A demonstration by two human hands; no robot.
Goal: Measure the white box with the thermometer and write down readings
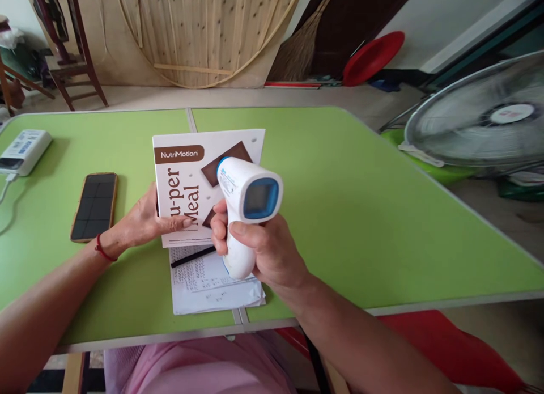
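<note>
My left hand (159, 219) grips a white box (232, 140) with brown "NutriMotion" lettering by its left edge, thumb across the front. The box is held up over the green table. Wrapped around the handle of a white and blue infrared thermometer (242, 190) is my right hand (272, 249). The thermometer is in front of the box, covering part of its right side, and its small grey screen faces me. Below the box lie sheets of handwritten paper (204, 297) with a black pen (193, 257) on them, partly hidden by the box and thermometer.
On the green folding table (361, 224), a phone (94, 207) lies left of the box. A white power bank (26, 150) with a cable sits at the far left. A large fan (480, 110) stands beyond the right edge, and a wooden chair (70, 59) is at the back left.
</note>
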